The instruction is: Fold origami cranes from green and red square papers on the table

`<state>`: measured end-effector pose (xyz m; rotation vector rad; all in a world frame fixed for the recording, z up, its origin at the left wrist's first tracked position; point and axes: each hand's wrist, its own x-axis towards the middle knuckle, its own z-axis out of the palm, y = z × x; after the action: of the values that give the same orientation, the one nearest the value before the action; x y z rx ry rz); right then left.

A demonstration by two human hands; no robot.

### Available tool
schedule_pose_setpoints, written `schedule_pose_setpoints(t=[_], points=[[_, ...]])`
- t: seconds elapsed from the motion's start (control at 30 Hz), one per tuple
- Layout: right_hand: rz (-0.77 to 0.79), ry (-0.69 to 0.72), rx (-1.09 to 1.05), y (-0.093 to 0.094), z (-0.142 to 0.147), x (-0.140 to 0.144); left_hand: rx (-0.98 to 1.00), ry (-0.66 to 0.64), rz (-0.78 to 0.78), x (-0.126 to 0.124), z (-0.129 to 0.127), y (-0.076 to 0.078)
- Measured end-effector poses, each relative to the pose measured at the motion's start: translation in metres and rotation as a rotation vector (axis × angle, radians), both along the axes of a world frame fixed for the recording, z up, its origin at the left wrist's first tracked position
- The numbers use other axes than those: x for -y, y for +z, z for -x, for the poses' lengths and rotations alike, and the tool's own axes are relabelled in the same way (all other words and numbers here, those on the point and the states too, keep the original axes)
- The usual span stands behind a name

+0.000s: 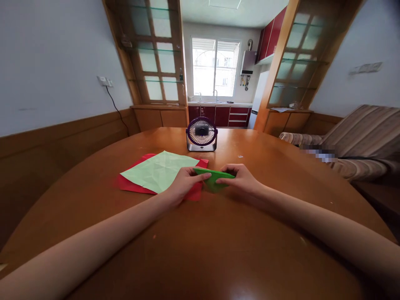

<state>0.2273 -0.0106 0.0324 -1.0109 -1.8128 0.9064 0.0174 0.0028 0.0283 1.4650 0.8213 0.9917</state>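
Note:
A folded piece of bright green paper (pixel 215 179) is held up between my two hands, just above the table, its lower tip pointing down towards me. My left hand (pixel 186 181) pinches its left corner, thumb on the near face. At the right corner my right hand (pixel 240 178) grips it the same way, with the fingers curled behind. Left of the hands lies a creased light green sheet (pixel 156 168), resting on red paper (pixel 134 188). My left hand and wrist cover part of both sheets.
On the brown round table (pixel 200 250), a small purple desk fan (pixel 201 132) stands beyond the papers. A tiny pale scrap (pixel 240 156) lies right of it. A striped armchair (pixel 359 141) is at the right, and a black cord (pixel 115 106) hangs from the left wall.

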Motion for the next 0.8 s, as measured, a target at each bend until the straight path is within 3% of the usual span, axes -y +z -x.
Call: schedule_pose_setpoints(t=[0.47,0.8], points=[[0.069,-0.019,-0.199,-0.009,-0.003,-0.002,0.054,0.052,0.010,-0.009,0.007,0.001],[0.101,-0.059,-0.198,-0.010,-0.005,-0.002,0.084,0.089,-0.024,-0.020,0.010,0.002]])
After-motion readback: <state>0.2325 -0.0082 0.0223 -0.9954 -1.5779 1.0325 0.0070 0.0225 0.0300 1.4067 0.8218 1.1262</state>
